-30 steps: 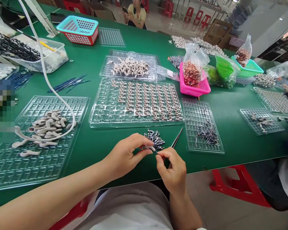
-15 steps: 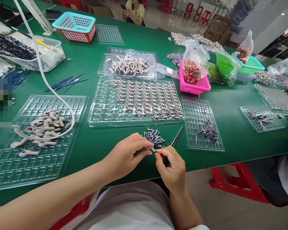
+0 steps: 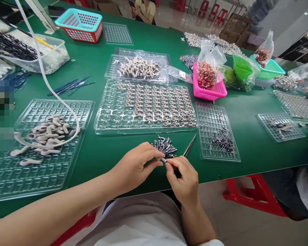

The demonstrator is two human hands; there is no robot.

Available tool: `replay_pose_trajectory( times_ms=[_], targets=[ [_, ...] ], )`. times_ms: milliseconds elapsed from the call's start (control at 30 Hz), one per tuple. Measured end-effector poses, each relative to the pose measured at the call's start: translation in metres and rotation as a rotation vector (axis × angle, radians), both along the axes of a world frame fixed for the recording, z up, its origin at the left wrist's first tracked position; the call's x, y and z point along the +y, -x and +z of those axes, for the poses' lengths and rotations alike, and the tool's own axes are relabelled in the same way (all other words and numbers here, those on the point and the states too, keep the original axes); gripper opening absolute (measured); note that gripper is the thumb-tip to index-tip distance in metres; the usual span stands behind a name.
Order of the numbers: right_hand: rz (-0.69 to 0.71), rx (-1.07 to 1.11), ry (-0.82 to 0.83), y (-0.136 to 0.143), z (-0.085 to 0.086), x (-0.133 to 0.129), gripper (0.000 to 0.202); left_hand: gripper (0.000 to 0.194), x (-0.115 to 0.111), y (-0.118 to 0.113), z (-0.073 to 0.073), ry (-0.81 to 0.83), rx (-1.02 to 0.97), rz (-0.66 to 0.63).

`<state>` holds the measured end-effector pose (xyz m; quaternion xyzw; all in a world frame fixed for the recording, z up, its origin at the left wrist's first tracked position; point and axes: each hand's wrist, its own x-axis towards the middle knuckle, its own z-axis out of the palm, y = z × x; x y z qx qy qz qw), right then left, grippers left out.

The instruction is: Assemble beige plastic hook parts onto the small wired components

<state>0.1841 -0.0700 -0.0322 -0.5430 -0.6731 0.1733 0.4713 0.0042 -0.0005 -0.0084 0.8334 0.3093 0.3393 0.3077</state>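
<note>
Between the thumb and fingers of my left hand (image 3: 137,164) is a small white earbud housing (image 3: 163,159), its stem pointing toward my right hand (image 3: 183,177). The thumb and forefinger of my right hand are pinched together at the stem's end; what lies between them is too small and hidden to name. Just beyond my fingers lies a pile of small dark circuit strips (image 3: 166,145). Metal tweezers (image 3: 190,146) rest to the right, partly behind my right hand. A clear tray (image 3: 109,118) farther back holds rows of earbud housings.
Loose housings (image 3: 50,135) lie on the left tray (image 3: 38,181), with a white cable (image 3: 45,75) looping over them. More housings (image 3: 138,67) are heaped at the back. Right of centre are a pink basket (image 3: 210,94) and a tray (image 3: 205,150) of dark strips.
Both hands keep nearly the same pose around the earbud housing. The view has shifted very slightly, and the seated person in the background has moved a little.
</note>
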Motion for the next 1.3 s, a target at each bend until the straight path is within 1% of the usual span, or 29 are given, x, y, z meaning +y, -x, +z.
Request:
replay_pose_trajectory(
  times_ms=[200, 367, 600, 833, 1067, 1300],
  targets=[
    [0.002, 0.023, -0.020, -0.0021, -0.0002, -0.0013, 0.020, 0.014, -0.0021, -0.0001, -0.0013, 0.077, -0.020, -0.001],
    [0.040, 0.126, -0.002, -0.0047, 0.0008, -0.0032, 0.024, 0.014, -0.0036, -0.0009, -0.0003, 0.145, -0.064, 0.008],
    [0.042, 0.186, 0.004, -0.0044, -0.0006, -0.0033, 0.027, 0.015, -0.0034, -0.0016, -0.0003, 0.143, -0.102, -0.010],
    [0.037, 0.171, -0.025, -0.0043, -0.0010, -0.0042, 0.029, 0.016, -0.0052, -0.0020, 0.0008, 0.166, -0.102, -0.017],
    [0.037, 0.157, -0.064, -0.0041, -0.0028, -0.0032, 0.032, 0.013, -0.0052, -0.0025, -0.0013, 0.129, -0.119, -0.029],
    [0.022, 0.129, -0.066, -0.0037, -0.0024, -0.0039, 0.029, 0.013, -0.0052, -0.0034, -0.0014, 0.107, -0.109, -0.037]
  ],
)
